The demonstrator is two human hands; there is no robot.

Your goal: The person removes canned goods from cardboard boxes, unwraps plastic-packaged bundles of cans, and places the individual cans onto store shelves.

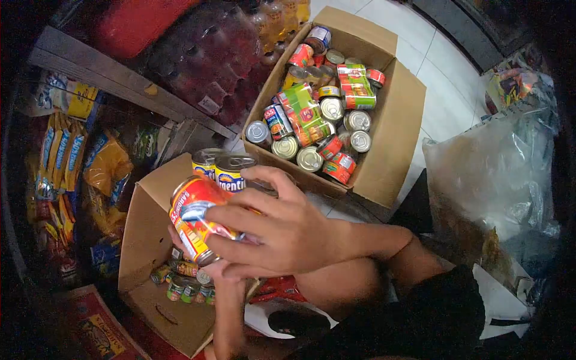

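A red and yellow sardine can [195, 210] is held between my two hands above the lower-left cardboard box [141, 225]. My right hand [270, 222] curls over the can's side, its index finger reaching up to the yellow and blue Argentina cans [230, 181]. Beneath the can, my left hand [225, 268] supports it, with most of its fingers hidden. The Argentina cans are right behind the sardine can; what holds them up is hidden. Lower in that box lie small green-labelled cans [187, 293] and other cans.
A large open cardboard box [393, 132] full of assorted cans stands at the upper middle. Shrink-wrapped bottles [210, 60] are behind a wooden beam [129, 75]. Snack packs [60, 156] hang at left. A clear plastic bag [492, 174] lies at right, beside white floor tiles [402, 27].
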